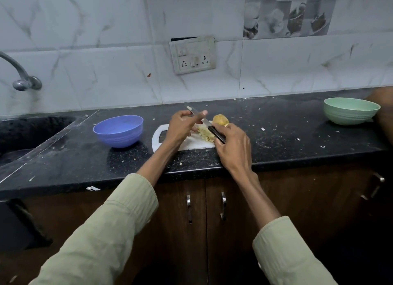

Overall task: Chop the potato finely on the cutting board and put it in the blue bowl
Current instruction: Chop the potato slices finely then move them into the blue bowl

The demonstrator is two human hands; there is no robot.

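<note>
The fingers (192, 114) of the left hand (182, 126) are curled together around the steel blade of a black-handled kitchen knife (207, 124), thumb and forefinger pinching it near the tip. The fingers (221, 133) of the right hand (232, 147) are clamped round the knife's black handle, so both hands carry the knife tilted above the board, tip pointing away and to the left.

Under the blade, a small heap of pale chopped potato pieces (205, 134) lies on the white plastic cutting board with a handle slot (158, 139). Just behind the right hand, an uncut yellow-brown potato piece (220, 120) sits at the board's far edge.

The round blue plastic bowl (119, 130) stands upright on the black speckled stone bench (287, 136), just left of the board and apart from it; no potato shows inside it. Well off to the right stands a pale green ribbed bowl (350, 112). Small white scraps dot the bench. At far left lie a dark sink (23, 131) and a curved metal tap (23, 80); a white switch-and-socket plate (193, 56) sits on the marble-patterned wall tiles.
</note>
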